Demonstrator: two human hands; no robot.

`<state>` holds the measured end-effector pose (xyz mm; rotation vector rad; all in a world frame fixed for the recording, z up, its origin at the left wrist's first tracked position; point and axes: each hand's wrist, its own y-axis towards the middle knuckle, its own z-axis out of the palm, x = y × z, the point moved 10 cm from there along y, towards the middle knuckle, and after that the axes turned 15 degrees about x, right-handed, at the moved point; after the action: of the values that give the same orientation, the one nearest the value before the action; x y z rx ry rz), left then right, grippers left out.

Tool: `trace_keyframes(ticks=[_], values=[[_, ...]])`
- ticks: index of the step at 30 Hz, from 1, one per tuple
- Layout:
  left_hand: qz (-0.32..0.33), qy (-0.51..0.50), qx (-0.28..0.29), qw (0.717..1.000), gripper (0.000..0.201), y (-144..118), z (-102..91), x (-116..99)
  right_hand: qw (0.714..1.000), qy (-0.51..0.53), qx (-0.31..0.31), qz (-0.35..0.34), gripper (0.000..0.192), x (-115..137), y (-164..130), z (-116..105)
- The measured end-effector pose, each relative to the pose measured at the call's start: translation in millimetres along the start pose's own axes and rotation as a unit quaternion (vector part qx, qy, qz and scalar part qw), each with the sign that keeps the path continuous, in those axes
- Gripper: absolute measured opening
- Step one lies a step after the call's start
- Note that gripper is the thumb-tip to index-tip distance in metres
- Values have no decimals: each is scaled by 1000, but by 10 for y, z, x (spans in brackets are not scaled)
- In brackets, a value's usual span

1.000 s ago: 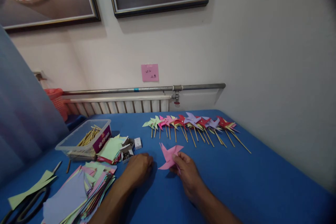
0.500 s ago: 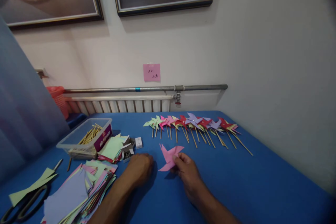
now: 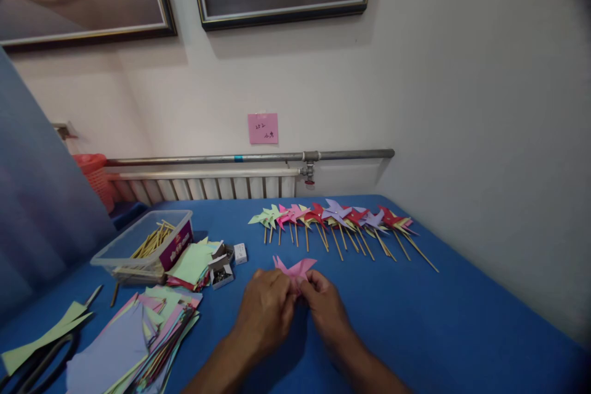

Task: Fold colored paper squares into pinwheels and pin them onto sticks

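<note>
A pink paper pinwheel (image 3: 298, 268) is raised over the blue table between my two hands, its blades folded in. My right hand (image 3: 327, 305) pinches it from the right, thumb on the paper near the middle. On the other side, my left hand (image 3: 266, 305) is closed, its fingertips against the pinwheel's centre; whatever they grip there is hidden behind the knuckles. Just beyond my left hand, a small open box of metal pins (image 3: 221, 276) stands beside a closed white box (image 3: 241, 253).
Finished pinwheels on sticks (image 3: 337, 212) lie in a row at the back. To the left are a clear plastic bin (image 3: 104, 258) of wooden sticks, a green paper stack (image 3: 191, 263), a larger pile of coloured paper (image 3: 113, 345) and black-handled scissors (image 3: 50, 363). A wall borders the right side.
My left hand has moved right, from beside the pin boxes to the pinwheel, and now touches it. My right hand still pinches the pinwheel. The view has shifted slightly.
</note>
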<state>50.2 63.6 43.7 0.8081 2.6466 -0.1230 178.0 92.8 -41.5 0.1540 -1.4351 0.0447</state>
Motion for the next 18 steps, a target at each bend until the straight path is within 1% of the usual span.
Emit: trace_keyframes(ticks=[4, 10, 18], values=[[-18, 28, -17, 999, 21, 31, 49, 20, 1000, -1, 7, 5, 41, -23, -18, 53], [-8, -10, -44, 999, 20, 15, 6, 67, 1000, 15, 14, 3, 41, -34, -4, 98], [-13, -50, -35, 998, 22, 20, -12, 115, 997, 70, 40, 22, 40, -98, -3, 159]])
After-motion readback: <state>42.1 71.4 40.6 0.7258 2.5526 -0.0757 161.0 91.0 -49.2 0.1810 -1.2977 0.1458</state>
